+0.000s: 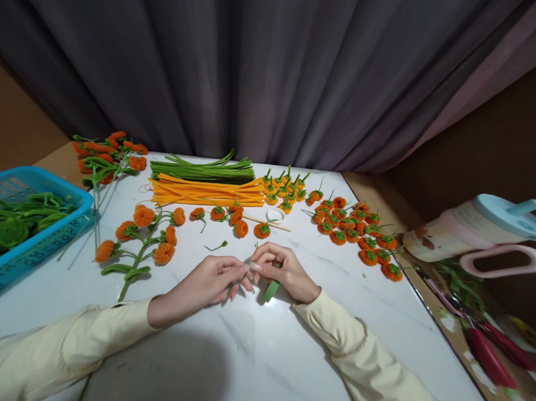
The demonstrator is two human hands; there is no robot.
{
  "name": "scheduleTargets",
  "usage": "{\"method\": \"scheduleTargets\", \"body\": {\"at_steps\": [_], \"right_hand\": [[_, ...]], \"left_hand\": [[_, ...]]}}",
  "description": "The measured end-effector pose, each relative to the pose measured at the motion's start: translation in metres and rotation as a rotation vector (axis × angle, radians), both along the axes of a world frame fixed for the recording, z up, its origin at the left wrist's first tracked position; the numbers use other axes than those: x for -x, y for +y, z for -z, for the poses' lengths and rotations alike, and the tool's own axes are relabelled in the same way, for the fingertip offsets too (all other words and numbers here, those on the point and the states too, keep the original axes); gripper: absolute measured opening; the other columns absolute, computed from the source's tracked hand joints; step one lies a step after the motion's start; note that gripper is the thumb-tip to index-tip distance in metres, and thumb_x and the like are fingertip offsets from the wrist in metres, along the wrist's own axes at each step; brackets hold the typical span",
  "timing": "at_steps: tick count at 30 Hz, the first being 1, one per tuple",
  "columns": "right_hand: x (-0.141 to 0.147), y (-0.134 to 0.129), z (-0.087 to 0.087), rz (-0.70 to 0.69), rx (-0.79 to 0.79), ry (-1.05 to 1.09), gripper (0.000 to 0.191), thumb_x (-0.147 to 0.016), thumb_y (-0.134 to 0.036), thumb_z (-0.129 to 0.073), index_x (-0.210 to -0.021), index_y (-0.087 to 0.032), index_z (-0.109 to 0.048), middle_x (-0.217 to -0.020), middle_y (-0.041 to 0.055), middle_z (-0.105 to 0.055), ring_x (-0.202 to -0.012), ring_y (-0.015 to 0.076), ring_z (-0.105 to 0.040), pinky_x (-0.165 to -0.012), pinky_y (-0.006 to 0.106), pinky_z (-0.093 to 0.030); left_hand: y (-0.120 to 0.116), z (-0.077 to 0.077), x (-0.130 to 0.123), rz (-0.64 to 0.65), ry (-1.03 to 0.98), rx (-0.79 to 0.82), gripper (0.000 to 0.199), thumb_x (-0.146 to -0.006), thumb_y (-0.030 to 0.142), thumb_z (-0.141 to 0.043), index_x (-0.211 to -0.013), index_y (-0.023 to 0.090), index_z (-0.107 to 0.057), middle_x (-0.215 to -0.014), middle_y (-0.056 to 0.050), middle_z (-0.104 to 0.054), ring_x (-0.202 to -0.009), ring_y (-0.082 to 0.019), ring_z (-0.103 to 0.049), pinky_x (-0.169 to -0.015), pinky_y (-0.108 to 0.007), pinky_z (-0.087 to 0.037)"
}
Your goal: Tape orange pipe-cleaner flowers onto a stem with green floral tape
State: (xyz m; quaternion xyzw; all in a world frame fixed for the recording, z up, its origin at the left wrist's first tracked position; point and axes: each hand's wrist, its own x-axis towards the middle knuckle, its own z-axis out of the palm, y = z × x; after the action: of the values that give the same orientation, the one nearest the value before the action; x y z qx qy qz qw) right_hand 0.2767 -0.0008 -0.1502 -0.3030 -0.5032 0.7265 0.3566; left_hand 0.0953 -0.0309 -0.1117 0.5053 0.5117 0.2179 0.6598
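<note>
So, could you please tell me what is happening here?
A person's left hand and right hand meet above the table at something too small to make out. A green strip hangs from the right hand. Orange flowers lie to the right, a flowering branch to the left. Yellow strands and green strands lie beyond.

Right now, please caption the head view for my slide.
Left hand and right hand meet, a green strip hanging below, orange flowers beyond.

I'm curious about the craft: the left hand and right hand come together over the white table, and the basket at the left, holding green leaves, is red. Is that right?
Not quite: the basket is blue, not red, as the head view shows. It does hold green leaves, and the left hand and right hand do come together over the white table.
</note>
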Motion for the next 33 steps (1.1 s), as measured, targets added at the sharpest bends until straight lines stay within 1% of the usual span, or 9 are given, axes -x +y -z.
{"method": "scheduleTargets", "body": {"at_steps": [3, 12, 18, 20, 25, 29, 33], "right_hand": [[0.0, -0.0004, 0.0, -0.003, -0.007, 0.0, 0.018, -0.073, -0.025, -0.072, -0.08, -0.012, -0.06, -0.065, 0.0014, -0.066, -0.057, 0.0103, -0.06, -0.056, 0.021, -0.045], [0.0008, -0.0003, -0.0009, 0.007, -0.003, 0.011, 0.017, -0.074, -0.025, -0.071, -0.079, -0.012, -0.061, -0.065, 0.0015, -0.066, -0.058, 0.0096, -0.059, -0.057, 0.021, -0.045], [0.0005, 0.0002, 0.0002, 0.021, -0.012, 0.022, 0.015, -0.075, -0.024, -0.07, -0.079, -0.012, -0.061, -0.065, 0.0017, -0.066, -0.058, 0.0096, -0.06, -0.059, 0.021, -0.046], [0.0003, 0.0004, 0.0006, 0.024, -0.018, 0.019, 0.015, -0.075, -0.024, -0.07, -0.08, -0.012, -0.061, -0.065, 0.0015, -0.066, -0.059, 0.0095, -0.06, -0.059, 0.021, -0.046], [0.0002, 0.0002, 0.0, 0.018, -0.025, 0.005, 0.016, -0.075, -0.025, -0.07, -0.08, -0.013, -0.061, -0.065, 0.0011, -0.066, -0.058, 0.0097, -0.06, -0.059, 0.022, -0.047], [0.0006, -0.0002, -0.0012, 0.02, -0.022, -0.013, 0.019, -0.074, -0.028, -0.071, -0.08, -0.013, -0.061, -0.064, 0.0009, -0.065, -0.058, 0.0105, -0.059, -0.059, 0.023, -0.047], [0.0013, -0.0006, -0.0025, 0.032, -0.005, -0.017, 0.02, -0.073, -0.029, -0.071, -0.079, -0.013, -0.061, -0.064, 0.0007, -0.065, -0.058, 0.0106, -0.059, -0.059, 0.023, -0.047]], "left_hand": [[-0.0002, 0.0004, -0.0001, 0.001, -0.011, 0.005, 0.04, -0.082, 0.048, -0.05, -0.078, 0.01, -0.062, -0.051, 0.004, -0.05, -0.035, -0.002, -0.03, -0.037, -0.019, -0.016], [0.0002, 0.0, -0.0006, -0.012, -0.039, 0.011, 0.043, -0.079, 0.053, -0.052, -0.077, 0.011, -0.062, -0.059, 0.0, -0.057, -0.039, -0.003, -0.033, -0.038, -0.018, -0.017], [0.0006, 0.0037, 0.0003, -0.015, -0.055, 0.01, 0.043, -0.08, 0.053, -0.051, -0.081, 0.011, -0.062, -0.072, -0.006, -0.063, -0.042, -0.003, -0.035, -0.039, -0.018, -0.018], [0.0004, 0.0033, 0.0002, -0.019, -0.055, 0.016, 0.043, -0.08, 0.053, -0.052, -0.081, 0.011, -0.062, -0.072, -0.006, -0.062, -0.043, -0.004, -0.036, -0.039, -0.017, -0.018], [0.0002, 0.0035, 0.0007, -0.016, -0.055, 0.013, 0.042, -0.08, 0.052, -0.052, -0.08, 0.012, -0.062, -0.061, -0.002, -0.058, -0.041, -0.004, -0.035, -0.039, -0.017, -0.019], [-0.0003, 0.0036, 0.0011, -0.016, -0.066, 0.014, 0.042, -0.081, 0.051, -0.051, -0.08, 0.011, -0.062, -0.062, -0.002, -0.058, -0.04, -0.003, -0.033, -0.038, -0.018, -0.018], [-0.0007, -0.0002, -0.0008, -0.03, -0.057, 0.021, 0.042, -0.08, 0.051, -0.051, -0.077, 0.011, -0.062, -0.061, -0.002, -0.058, -0.04, -0.004, -0.034, -0.038, -0.018, -0.017]]}}
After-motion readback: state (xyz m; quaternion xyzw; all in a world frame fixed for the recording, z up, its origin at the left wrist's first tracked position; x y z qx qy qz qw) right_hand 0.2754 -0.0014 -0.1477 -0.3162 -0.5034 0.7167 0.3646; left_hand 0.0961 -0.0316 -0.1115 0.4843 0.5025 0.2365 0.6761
